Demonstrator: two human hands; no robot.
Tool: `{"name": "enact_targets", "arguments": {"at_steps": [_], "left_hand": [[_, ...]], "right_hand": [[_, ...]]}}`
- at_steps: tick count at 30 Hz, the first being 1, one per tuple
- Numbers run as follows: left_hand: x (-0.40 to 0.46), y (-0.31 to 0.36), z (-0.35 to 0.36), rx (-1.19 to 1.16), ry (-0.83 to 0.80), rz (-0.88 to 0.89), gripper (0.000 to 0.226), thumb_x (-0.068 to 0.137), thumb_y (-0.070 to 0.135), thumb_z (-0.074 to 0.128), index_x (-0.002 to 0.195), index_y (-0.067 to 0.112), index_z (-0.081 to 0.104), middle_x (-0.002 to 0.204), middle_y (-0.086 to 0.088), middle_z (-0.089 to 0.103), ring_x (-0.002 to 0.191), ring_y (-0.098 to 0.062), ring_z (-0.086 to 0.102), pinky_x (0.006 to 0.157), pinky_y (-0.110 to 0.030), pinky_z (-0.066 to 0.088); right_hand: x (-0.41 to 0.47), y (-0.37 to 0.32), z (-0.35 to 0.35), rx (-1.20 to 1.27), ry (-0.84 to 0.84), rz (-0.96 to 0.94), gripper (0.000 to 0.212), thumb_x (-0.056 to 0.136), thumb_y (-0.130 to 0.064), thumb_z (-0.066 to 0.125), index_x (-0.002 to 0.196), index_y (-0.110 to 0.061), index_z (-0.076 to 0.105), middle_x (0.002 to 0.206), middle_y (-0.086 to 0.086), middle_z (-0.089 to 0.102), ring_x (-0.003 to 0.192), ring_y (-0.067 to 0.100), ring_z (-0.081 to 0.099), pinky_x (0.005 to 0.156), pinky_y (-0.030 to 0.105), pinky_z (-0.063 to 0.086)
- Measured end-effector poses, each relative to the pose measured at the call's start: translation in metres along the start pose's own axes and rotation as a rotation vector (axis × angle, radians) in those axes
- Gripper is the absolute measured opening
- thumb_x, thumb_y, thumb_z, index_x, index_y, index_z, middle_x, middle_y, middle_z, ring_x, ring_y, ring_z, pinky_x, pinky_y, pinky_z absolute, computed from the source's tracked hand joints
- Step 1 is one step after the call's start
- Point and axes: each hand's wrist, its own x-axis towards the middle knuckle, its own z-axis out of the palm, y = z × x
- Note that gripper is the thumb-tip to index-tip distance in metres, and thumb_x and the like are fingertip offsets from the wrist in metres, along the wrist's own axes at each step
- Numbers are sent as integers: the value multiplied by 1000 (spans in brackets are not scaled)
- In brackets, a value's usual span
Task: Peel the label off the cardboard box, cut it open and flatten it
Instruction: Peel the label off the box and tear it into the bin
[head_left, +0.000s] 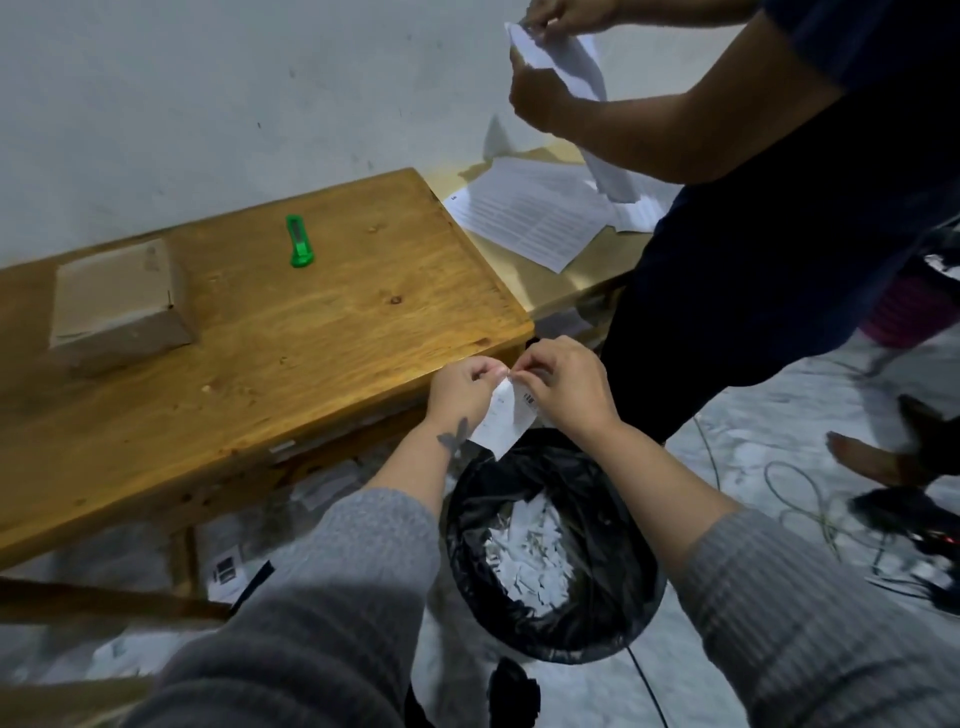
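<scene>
Box (120, 299): one, closed, on the wooden table's (291, 332) left side, with one green cutter (300, 241) well apart near the wall. Left hand (462, 387) and right hand (563, 382), close together, each pinch the top edge of one white label (504, 423) above a black-lined bin (550, 551) of paper scraps. A second person holds paper (558, 57) over printed sheets (535, 213).

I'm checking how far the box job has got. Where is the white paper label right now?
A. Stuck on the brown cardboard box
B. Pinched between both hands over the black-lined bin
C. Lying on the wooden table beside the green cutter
B: the left hand and right hand pinch the white paper label above the black-lined bin of paper scraps.
</scene>
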Motion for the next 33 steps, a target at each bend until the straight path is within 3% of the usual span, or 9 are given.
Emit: {"name": "enact_targets", "arguments": {"at_steps": [5,8,11,15,19,23,26,28,33], "left_hand": [[-1,-6,-4,10,-81,65,15,90,22,63,78,26,69,83,12,66,80,-6,58,67,-23,41],[-4,-8,-11,90,-195,92,7,82,16,73,85,22,73,84,4,71,74,-2,61,63,-14,43],[-1,-11,-15,233,-213,106,8,78,15,77,80,23,74,80,6,71,74,-6,64,66,-21,50],[2,-19,-15,265,-156,111,5,77,18,77,77,22,75,75,2,71,77,-16,66,75,-30,52],[3,-28,-11,188,-88,119,5,77,17,78,76,22,76,75,5,72,81,-6,64,71,-7,44],[2,-30,-3,150,-59,98,10,76,16,78,74,25,74,79,6,73,78,4,60,69,-4,42],[3,-40,-5,106,65,24,7,79,14,75,77,21,75,79,3,72,76,-5,61,77,-23,50],[3,-48,-13,104,155,-20,4,82,17,73,81,20,75,80,4,71,77,-9,61,78,-27,50],[1,-53,-14,102,326,-89,4,83,28,72,83,24,73,81,5,70,77,-11,63,64,-21,45]], "right_hand": [[-4,11,1,115,-68,148,3,80,-18,70,78,-19,73,80,-6,70,78,8,56,72,25,46],[-2,15,-8,170,-163,237,3,78,-17,74,79,-15,75,80,-3,70,71,3,57,66,12,41],[-5,16,-13,113,-256,224,6,77,-18,74,83,-15,77,81,-1,71,73,4,58,68,15,41],[-12,15,-8,92,-259,225,7,77,-19,75,84,-17,77,83,-2,73,77,7,63,77,28,53],[-17,14,-6,136,-206,224,6,78,-18,74,83,-16,77,83,-3,74,79,8,66,82,32,55],[-27,16,-9,191,-160,263,4,79,-15,73,81,-16,77,78,-4,73,77,7,66,78,28,55],[-35,28,-18,196,-110,293,5,79,-12,73,80,-15,77,77,-4,72,74,4,65,76,20,53],[-44,41,-29,235,-88,355,4,78,-11,74,79,-14,76,75,-4,71,70,-1,63,71,10,50],[-62,59,-42,312,-29,461,12,77,-14,75,74,-25,72,69,-11,67,66,2,61,61,10,46]]}}
